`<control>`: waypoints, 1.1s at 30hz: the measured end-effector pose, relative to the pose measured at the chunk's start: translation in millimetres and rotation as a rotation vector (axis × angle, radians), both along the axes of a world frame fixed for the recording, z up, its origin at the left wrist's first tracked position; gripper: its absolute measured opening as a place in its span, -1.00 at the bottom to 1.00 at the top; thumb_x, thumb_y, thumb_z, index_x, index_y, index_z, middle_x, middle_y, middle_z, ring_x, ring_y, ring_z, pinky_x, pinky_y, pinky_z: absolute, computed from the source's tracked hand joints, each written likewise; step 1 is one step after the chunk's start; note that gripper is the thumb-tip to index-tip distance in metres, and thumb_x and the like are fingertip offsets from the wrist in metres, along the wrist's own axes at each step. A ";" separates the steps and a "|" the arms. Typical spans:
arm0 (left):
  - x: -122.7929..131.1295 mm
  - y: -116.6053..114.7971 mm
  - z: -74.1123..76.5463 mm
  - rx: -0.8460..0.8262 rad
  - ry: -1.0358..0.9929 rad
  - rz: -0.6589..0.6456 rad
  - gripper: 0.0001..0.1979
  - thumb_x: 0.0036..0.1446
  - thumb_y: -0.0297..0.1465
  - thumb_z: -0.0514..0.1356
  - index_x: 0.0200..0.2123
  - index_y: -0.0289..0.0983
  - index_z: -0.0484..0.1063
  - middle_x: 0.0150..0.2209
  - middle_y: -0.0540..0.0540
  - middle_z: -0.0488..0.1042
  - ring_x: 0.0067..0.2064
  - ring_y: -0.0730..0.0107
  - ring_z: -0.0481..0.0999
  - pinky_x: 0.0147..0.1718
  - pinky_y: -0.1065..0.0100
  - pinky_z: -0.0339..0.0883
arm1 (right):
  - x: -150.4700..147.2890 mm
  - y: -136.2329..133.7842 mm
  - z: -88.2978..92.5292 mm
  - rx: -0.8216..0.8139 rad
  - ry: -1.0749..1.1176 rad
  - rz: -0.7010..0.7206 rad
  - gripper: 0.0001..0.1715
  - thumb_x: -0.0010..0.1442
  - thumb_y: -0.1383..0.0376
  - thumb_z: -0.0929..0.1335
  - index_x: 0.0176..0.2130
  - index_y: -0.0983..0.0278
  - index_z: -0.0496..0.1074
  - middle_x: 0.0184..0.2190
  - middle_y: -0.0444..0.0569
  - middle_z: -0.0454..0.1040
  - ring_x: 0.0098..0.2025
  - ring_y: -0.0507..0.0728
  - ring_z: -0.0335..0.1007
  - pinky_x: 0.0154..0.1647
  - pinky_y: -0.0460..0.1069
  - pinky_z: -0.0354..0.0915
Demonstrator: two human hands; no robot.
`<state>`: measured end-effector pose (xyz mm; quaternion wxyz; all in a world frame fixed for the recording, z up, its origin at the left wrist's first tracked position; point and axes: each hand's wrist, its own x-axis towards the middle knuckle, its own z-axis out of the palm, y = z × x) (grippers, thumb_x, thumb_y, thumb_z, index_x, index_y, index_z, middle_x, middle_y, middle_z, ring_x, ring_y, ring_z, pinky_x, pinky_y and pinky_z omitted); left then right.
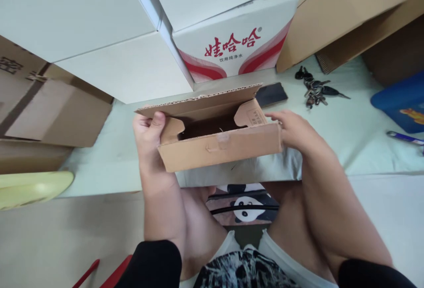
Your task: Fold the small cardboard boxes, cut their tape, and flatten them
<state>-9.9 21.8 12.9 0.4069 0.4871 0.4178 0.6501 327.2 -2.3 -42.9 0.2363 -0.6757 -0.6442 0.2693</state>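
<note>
Between my hands is a small brown cardboard box (221, 149), tilted so its open top faces me. Its side flaps are partly folded and the inside is dark, so I cannot make out what it holds. My left hand (148, 131) grips the left end, thumb over the top edge and fingers behind. At the right end, my right hand (293, 131) has its fingers curled against the side; some of them are hidden. Just behind the box's right corner lies a flat dark rectangular object (271, 95).
A bunch of keys (316, 87) lies on the pale green cloth (331, 142). White cartons (232, 45) are stacked at the back. Brown cartons stand left (73, 111) and right (338, 14). A blue container (402, 102) and pen (406, 138) are at right, a yellow-green object (36, 186) left.
</note>
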 end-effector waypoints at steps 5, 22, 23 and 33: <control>7.6 -1.2 0.1 -0.070 -0.027 0.047 -0.46 -0.20 0.04 0.57 -0.34 -0.28 0.63 -0.41 -0.12 0.66 -0.21 0.07 0.71 -0.23 0.16 0.61 | -12.5 -7.5 28.6 0.583 0.491 -0.007 -0.71 0.30 0.11 0.34 -0.41 0.16 0.48 -0.35 -0.05 0.46 -0.24 0.17 0.41 -0.10 0.15 0.38; 29.3 -3.3 -15.8 0.231 0.204 -0.066 -0.52 0.27 -0.02 0.30 -0.50 -0.23 0.29 -0.07 -0.07 0.58 -0.01 0.25 0.61 0.02 0.17 0.48 | -18.5 -17.5 25.6 0.526 0.422 0.389 -0.47 0.33 -0.12 0.22 -0.16 0.13 0.58 0.39 -0.08 0.00 0.39 0.45 0.08 0.37 0.37 0.26; 27.8 -4.4 -16.0 0.217 0.254 -0.097 -0.49 0.31 0.00 0.23 -0.54 -0.23 0.35 -0.03 -0.09 0.58 0.02 0.22 0.59 0.07 0.14 0.47 | -19.6 -17.5 25.2 0.532 0.413 0.373 -0.48 0.34 -0.12 0.21 -0.17 0.13 0.57 0.39 -0.07 0.01 0.38 0.45 0.09 0.35 0.37 0.29; 13.8 1.3 -20.8 0.053 0.511 -0.343 -0.37 0.25 0.20 0.10 -0.44 -0.18 0.65 0.32 -0.13 0.25 0.09 0.11 0.50 0.27 0.02 0.37 | -25.7 -8.9 17.9 0.644 0.460 0.285 -0.48 0.33 -0.19 0.20 -0.19 0.16 0.35 0.29 0.08 0.12 0.37 0.43 0.18 0.41 0.41 0.18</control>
